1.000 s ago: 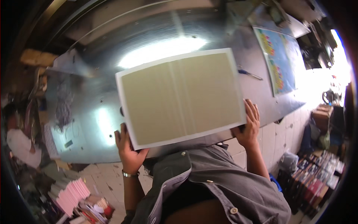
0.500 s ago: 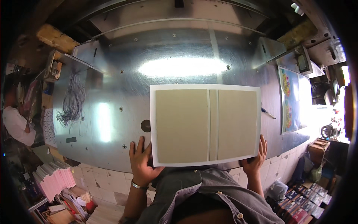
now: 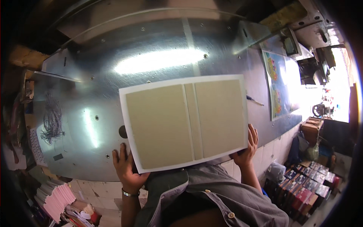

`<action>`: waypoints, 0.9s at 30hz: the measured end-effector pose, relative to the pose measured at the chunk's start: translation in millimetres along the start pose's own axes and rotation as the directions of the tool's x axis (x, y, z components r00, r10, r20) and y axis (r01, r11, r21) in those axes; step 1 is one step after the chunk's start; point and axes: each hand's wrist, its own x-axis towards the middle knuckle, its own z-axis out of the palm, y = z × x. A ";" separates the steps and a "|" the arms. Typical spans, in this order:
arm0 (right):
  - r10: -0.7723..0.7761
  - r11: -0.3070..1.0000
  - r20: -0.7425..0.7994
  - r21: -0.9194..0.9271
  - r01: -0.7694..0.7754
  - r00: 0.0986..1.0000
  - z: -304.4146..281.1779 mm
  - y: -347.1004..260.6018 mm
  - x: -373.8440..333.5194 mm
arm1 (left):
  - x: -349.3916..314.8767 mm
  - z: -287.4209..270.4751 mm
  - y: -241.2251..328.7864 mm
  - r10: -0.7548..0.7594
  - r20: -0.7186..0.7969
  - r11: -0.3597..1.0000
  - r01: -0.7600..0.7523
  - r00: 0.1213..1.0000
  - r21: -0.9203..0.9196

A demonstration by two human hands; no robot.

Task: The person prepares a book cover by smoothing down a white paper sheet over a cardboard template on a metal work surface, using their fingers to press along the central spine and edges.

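A wide, flat rectangular cover of tan board on a white backing sheet (image 3: 184,125) is seen at the middle of the near edge of a long, grey, shiny metal tabletop (image 3: 87,160), with its near side overhanging that edge. It is made up of two large tan panels, with a narrow tan strip (image 3: 194,121) set between them and a white margin left all round. Whether it is lifted off the tabletop or rested on it cannot be told.

At the tabletop's near edge, the cover's near left corner is met by the bare left hand (image 3: 126,168), its fingers spread along the side and its thumb set apart at the corner. The near right corner is met by the bare right hand (image 3: 245,149), the fingers laid up the side and the thumb partly hidden by the sheet. Whether either corner is truly pinched cannot be told.

The panels can be judged light and stiff, while flexing is to be expected beside the strip, and the white margin is probably thin and easily creased. A hold is best taken at both short sides, on the board rather than the margin alone.

On the tabletop's right half, a slim blue-and-silver pen (image 3: 254,100) is seen.
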 end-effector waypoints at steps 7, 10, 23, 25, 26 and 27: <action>-0.023 1.000 -0.012 -0.002 0.023 1.000 -0.4 -2.0 3.2 | 1.4 3.3 0.4 0.013 -0.084 1.000 -0.013 0.996 0.000; -0.042 0.999 -0.028 -0.005 0.042 0.999 -0.4 -2.3 3.8 | 1.2 6.6 0.1 0.010 -0.112 0.999 -0.015 0.994 -0.047; -0.026 0.999 -0.027 0.034 0.027 0.999 2.5 -4.5 10.8 | 7.1 7.9 -1.8 0.103 -0.195 0.993 -0.111 0.975 -0.029; -0.029 0.999 -0.040 0.042 0.031 0.999 3.5 -3.1 11.2 | 7.7 7.5 -1.4 0.091 -0.189 0.994 -0.102 0.978 -0.048; -0.038 0.997 -0.058 0.058 0.041 0.998 4.7 -2.0 11.2 | 7.9 7.2 -1.3 0.092 -0.194 0.994 -0.103 0.977 -0.046; -0.047 0.996 -0.076 0.074 0.052 0.996 6.1 -1.1 10.7 | 8.0 6.8 -1.3 0.099 -0.197 0.993 -0.108 0.975 -0.036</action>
